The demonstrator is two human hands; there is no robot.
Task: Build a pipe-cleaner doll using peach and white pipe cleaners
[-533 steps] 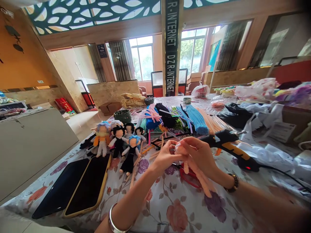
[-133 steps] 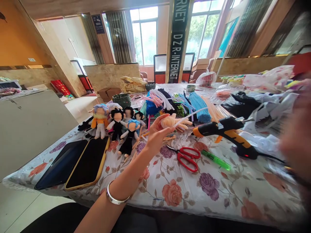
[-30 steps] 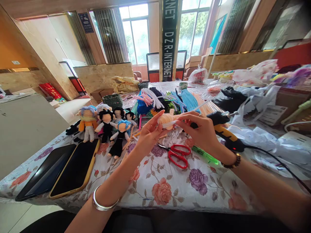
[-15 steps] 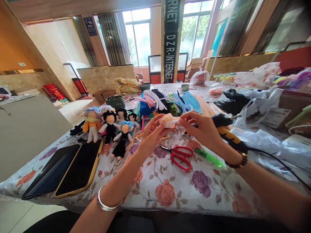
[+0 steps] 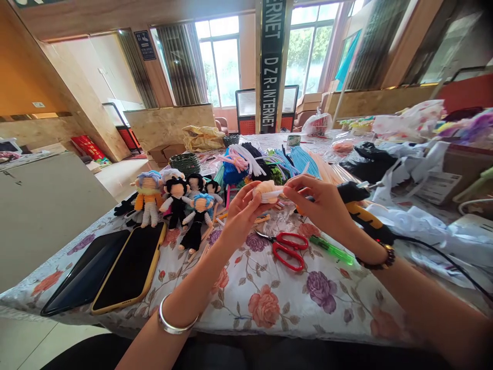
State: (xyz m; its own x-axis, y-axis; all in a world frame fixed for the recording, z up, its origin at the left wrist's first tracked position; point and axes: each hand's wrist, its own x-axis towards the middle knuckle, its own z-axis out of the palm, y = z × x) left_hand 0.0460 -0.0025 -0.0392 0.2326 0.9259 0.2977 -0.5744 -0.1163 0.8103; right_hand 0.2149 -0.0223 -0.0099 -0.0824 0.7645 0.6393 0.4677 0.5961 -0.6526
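Note:
Over the middle of the table, my left hand (image 5: 243, 213) is closed around a small peach-coloured coiled pipe-cleaner piece (image 5: 265, 188). A white pipe cleaner (image 5: 272, 195) lies across the front of that piece. At its right end, my right hand (image 5: 327, 208) is closed in a pinch on the white strand, between thumb and forefinger. Red-handled scissors (image 5: 289, 252) lie on the cloth below the hands, beside a green see-through tool (image 5: 332, 250). Behind my right wrist rests a black-and-yellow glue gun (image 5: 362, 213) with a cable.
Several pipe-cleaner dolls (image 5: 177, 203) stand to the left. Two dark-screened devices, a yellow-cased phone (image 5: 133, 267) and a dark one (image 5: 87, 275), lie on the flowered tablecloth (image 5: 265, 303). Pipe-cleaner bundles (image 5: 304, 162) fill the back; white ribbon-like material (image 5: 416, 226) is heaped right.
The view has shifted slightly, so the table things appear a little farther right. Both hands keep their hold on the peach piece and the white pipe cleaner, with hardly any movement.

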